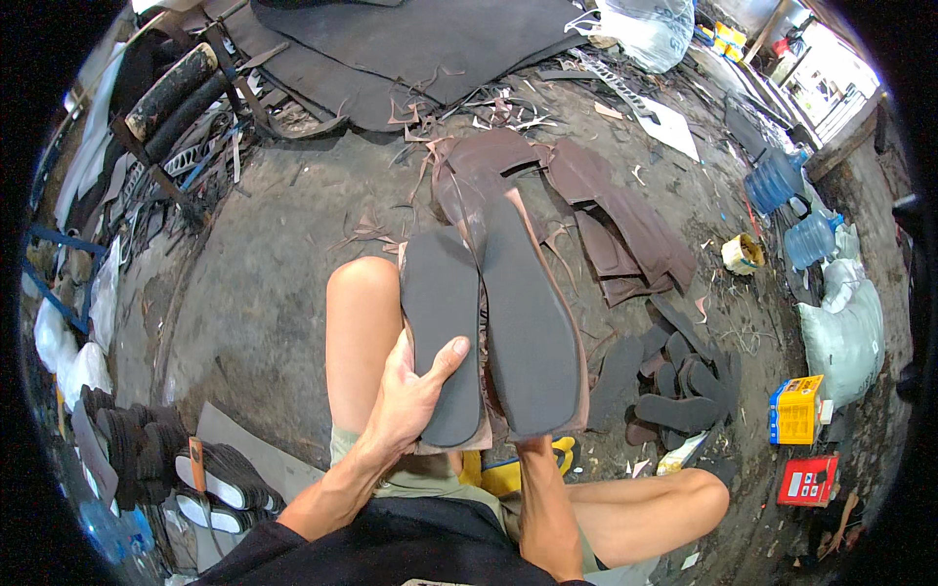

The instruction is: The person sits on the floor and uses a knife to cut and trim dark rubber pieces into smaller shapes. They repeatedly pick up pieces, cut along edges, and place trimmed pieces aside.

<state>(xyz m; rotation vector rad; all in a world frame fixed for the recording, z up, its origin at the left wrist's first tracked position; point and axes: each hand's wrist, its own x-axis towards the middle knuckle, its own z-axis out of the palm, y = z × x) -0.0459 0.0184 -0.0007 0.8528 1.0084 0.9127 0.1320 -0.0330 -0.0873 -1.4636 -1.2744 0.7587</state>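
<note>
Two dark grey shoe soles lie side by side over my lap, the left sole (pixel 442 332) and the right sole (pixel 531 342). Rough brown sheet material (pixel 578 415) shows along their edges. My left hand (pixel 415 386) grips the left sole near its rounded lower end, thumb on top and fingers hidden underneath. From below, my right hand (pixel 533 448) holds up the right sole; the sole covers its fingers. Between the soles' far ends, a narrow dark strip or gap is hard to make out.
Brown moulded sheets (pixel 625 239) lie beyond my knees, among thin offcuts. Large black sheets (pixel 391 49) cover the far floor. To the right are a pile of dark soles (pixel 679 391), blue water bottles (pixel 777 181) and boxes (pixel 794 410). Stacked soles (pixel 220 479) sit at left.
</note>
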